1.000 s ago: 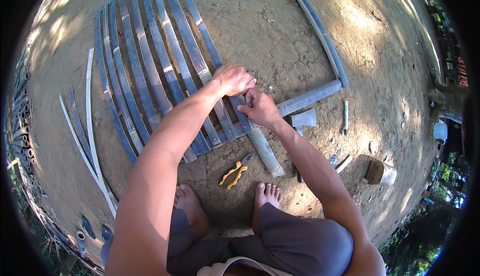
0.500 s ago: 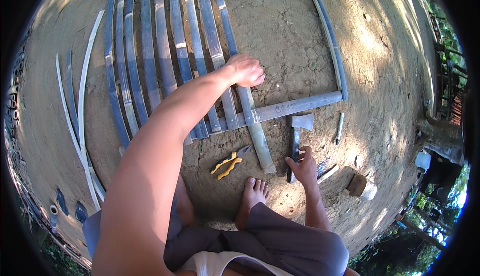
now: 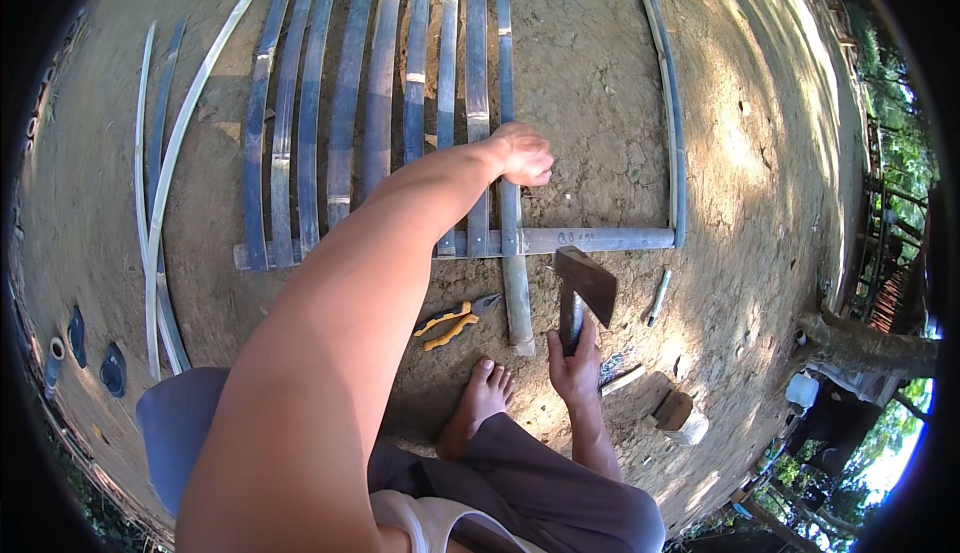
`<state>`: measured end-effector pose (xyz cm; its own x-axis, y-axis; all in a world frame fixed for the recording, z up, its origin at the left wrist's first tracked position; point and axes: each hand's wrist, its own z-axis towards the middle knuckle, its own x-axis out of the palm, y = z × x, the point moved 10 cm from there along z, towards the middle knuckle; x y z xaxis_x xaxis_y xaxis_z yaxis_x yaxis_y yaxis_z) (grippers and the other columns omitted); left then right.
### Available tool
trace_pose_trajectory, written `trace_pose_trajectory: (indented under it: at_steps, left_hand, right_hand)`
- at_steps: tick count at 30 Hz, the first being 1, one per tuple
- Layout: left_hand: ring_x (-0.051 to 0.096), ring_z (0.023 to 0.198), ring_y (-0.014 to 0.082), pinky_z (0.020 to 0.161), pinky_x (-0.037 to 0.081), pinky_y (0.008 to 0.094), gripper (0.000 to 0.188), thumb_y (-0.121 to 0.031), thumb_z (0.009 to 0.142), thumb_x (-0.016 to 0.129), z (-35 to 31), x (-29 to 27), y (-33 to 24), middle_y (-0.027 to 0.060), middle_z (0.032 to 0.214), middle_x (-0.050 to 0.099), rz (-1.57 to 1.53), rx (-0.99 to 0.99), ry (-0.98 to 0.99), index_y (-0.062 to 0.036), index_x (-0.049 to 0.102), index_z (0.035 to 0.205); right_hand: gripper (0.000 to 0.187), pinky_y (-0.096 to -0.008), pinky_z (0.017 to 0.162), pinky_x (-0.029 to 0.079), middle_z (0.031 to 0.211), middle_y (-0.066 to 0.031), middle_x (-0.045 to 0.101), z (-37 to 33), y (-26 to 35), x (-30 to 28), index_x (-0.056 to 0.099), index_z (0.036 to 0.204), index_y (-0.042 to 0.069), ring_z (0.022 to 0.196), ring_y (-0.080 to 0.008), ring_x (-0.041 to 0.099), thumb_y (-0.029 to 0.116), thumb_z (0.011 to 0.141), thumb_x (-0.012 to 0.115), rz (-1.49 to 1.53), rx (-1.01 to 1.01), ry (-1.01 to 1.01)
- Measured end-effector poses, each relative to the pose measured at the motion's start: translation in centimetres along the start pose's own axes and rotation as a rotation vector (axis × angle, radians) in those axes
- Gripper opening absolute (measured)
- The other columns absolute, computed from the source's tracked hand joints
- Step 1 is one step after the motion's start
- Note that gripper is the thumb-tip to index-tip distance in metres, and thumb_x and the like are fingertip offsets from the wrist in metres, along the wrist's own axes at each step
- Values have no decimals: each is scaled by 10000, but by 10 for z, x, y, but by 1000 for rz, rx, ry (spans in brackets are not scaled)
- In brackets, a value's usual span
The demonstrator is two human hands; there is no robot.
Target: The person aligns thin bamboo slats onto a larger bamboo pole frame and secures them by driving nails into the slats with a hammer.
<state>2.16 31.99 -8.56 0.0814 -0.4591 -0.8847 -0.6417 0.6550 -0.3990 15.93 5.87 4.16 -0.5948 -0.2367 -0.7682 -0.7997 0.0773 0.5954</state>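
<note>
Your R hand [image 3: 575,373] closed round hatchet [image 3: 590,285], gripping handle. Your L hand [image 3: 525,154] curled over rightmost slat [image 3: 509,211]; can't tell if fingers pinch it. Slat's near end on xpiece [image 3: 605,240]. Pin slat flat & sq., L fingers well clear of blade.

The head fisheye looks steeply down from close above the person's lap [image 3: 550,483]; it faces the ground [image 3: 590,103] ahead

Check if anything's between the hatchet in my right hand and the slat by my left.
Nothing visible stands between the hatchet in your right hand and the slat by your left hand; the crosspiece lies under the slat's near end.
</note>
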Motion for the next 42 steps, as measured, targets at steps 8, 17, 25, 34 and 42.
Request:
trace_pose_trajectory:
  at_steps: [8, 17, 25, 34, 42]
  left_hand:
    - [736, 821, 365, 789, 584, 504, 480, -390, 984, 482, -4, -3, 1, 160, 804, 746, -2, -15, -47, -71, 755, 751]
    - [741, 812, 347, 798, 584, 503, 474, -378, 989, 475, -10, 1, -2, 156, 806, 748, 20, 8, -47, -74, 760, 763]
    - [736, 777, 366, 774, 583, 508, 476, -366, 982, 486, 2, -1, -2, 158, 753, 737, 46, 35, -90, -66, 745, 719]
    - [737, 803, 370, 797, 587, 499, 445, -343, 973, 498, -2, -1, 0, 156, 769, 743, 24, 37, -142, -69, 743, 722]
    - [743, 902, 347, 845, 586, 502, 423, -333, 983, 486, 2, 6, 4, 147, 921, 769, 27, -31, 20, -59, 769, 828]
  right_hand:
    - [573, -517, 578, 570, 833, -282, 701, 21, 19, 39, 420, 1430, -33, 681, -472, 706, 180, 971, 689, -198, -124, 130]
    - [542, -505, 608, 567, 863, -283, 684, 34, 42, 22, 454, 1394, -74, 724, -464, 703, 141, 961, 698, -145, -196, 36]
    - [498, -496, 567, 594, 863, -297, 706, 39, 21, 47, 433, 1370, -62, 675, -451, 725, 100, 962, 669, -374, -120, 196]
    - [441, -348, 560, 527, 809, -153, 676, 19, 65, -4, 491, 1348, -104, 571, -267, 638, -13, 947, 649, 224, -455, -154]
    - [508, -475, 567, 547, 754, -273, 687, 26, 25, 6, 419, 1427, -63, 668, -446, 722, 132, 1007, 627, -34, -167, 33]
